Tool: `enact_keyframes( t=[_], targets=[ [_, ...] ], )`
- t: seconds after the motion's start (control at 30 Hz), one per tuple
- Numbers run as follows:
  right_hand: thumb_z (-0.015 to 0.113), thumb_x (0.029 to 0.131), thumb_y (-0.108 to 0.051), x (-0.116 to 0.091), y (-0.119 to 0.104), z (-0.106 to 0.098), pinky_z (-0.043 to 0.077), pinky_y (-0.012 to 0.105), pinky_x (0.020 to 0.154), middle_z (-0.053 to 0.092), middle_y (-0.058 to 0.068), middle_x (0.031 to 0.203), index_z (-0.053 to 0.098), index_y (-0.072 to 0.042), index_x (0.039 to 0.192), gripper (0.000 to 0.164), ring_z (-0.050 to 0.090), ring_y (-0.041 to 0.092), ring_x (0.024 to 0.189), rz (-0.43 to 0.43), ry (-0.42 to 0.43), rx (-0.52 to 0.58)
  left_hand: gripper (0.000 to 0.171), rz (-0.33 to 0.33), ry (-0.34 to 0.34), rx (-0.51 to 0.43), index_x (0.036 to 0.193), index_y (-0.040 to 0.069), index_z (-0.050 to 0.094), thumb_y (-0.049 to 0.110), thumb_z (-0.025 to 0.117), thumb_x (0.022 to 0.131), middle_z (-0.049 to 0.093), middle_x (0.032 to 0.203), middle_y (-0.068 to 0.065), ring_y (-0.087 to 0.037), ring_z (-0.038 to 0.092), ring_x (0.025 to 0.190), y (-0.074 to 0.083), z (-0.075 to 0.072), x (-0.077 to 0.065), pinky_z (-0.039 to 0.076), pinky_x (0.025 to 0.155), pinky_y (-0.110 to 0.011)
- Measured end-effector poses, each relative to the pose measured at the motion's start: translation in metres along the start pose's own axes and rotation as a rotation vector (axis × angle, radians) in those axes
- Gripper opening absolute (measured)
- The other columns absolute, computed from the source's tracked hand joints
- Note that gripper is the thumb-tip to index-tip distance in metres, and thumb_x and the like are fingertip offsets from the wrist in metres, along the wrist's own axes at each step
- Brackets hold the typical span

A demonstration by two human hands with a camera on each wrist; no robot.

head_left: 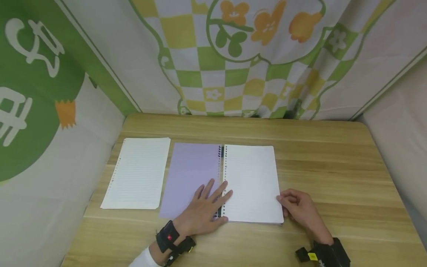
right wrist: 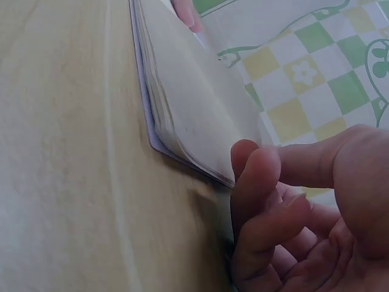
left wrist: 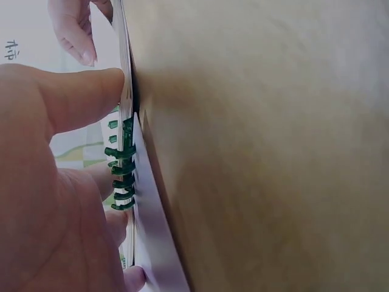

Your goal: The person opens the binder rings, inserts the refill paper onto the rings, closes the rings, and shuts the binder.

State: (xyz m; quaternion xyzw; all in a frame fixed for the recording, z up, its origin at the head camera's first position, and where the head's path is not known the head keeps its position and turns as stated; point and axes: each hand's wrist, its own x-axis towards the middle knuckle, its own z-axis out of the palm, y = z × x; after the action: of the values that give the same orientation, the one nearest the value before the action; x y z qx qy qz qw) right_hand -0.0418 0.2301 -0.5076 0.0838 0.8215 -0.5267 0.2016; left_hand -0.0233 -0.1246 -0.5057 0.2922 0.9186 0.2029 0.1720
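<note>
An open ring-bound notebook lies on the table, its purple cover (head_left: pixel 191 167) to the left and a stack of white lined pages (head_left: pixel 251 178) to the right. Across the spine rests my left hand (head_left: pixel 201 211), fingers spread, thumb by the lower edge. Green binding rings (left wrist: pixel 123 176) show beside that hand in the left wrist view. At the right edge of the pages, my right hand (head_left: pixel 298 207) pinches the paper between thumb and curled index finger. The right wrist view shows that pinch at the page edge (right wrist: pixel 200 121); how many sheets it holds I cannot tell.
A separate stack of lined loose-leaf sheets (head_left: pixel 136 172) with punched holes lies left of the notebook. The wooden table (head_left: pixel 333 167) extends beyond the notebook on the right. A checkered curtain (head_left: pixel 227 78) hangs along the table's back edge.
</note>
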Motion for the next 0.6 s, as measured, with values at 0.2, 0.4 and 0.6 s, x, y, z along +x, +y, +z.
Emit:
enact_keyframes(
  t=[0.2, 0.4, 0.6],
  targets=[
    [0.070, 0.105, -0.019, 0.007, -0.011, -0.006, 0.053, 0.026, 0.056, 0.071, 0.008, 0.082, 0.073, 0.001, 0.111, 0.021, 0.064, 0.016, 0.065, -0.158, 0.063, -0.122, 0.076, -0.020, 0.002, -0.060, 0.170, 0.022, 0.030, 0.054, 0.056, 0.107, 0.011, 0.181, -0.005, -0.048, 0.004, 0.164, -0.002, -0.004, -0.004, 0.012, 0.127, -0.073],
    [0.071, 0.104, -0.020, 0.022, -0.055, 0.012, 0.053, 0.025, 0.063, 0.073, 0.005, 0.094, 0.076, -0.007, 0.111, 0.016, 0.063, 0.014, 0.076, -0.348, 0.033, -0.313, 0.075, -0.112, 0.147, -0.112, 0.168, 0.022, 0.035, 0.051, 0.061, 0.105, 0.018, 0.180, -0.006, -0.048, 0.015, 0.163, -0.019, -0.017, -0.021, 0.015, 0.125, -0.075],
    [0.070, 0.104, -0.015, 0.040, -0.110, 0.075, 0.058, 0.026, 0.076, 0.077, 0.000, 0.103, 0.078, -0.008, 0.112, 0.013, 0.069, 0.012, 0.091, -0.564, -0.183, -0.391, 0.067, -0.277, 0.396, -0.116, 0.161, 0.011, 0.046, 0.038, 0.067, 0.104, 0.034, 0.172, -0.019, -0.052, 0.031, 0.155, -0.061, -0.038, -0.050, 0.026, 0.119, -0.077]
  ],
)
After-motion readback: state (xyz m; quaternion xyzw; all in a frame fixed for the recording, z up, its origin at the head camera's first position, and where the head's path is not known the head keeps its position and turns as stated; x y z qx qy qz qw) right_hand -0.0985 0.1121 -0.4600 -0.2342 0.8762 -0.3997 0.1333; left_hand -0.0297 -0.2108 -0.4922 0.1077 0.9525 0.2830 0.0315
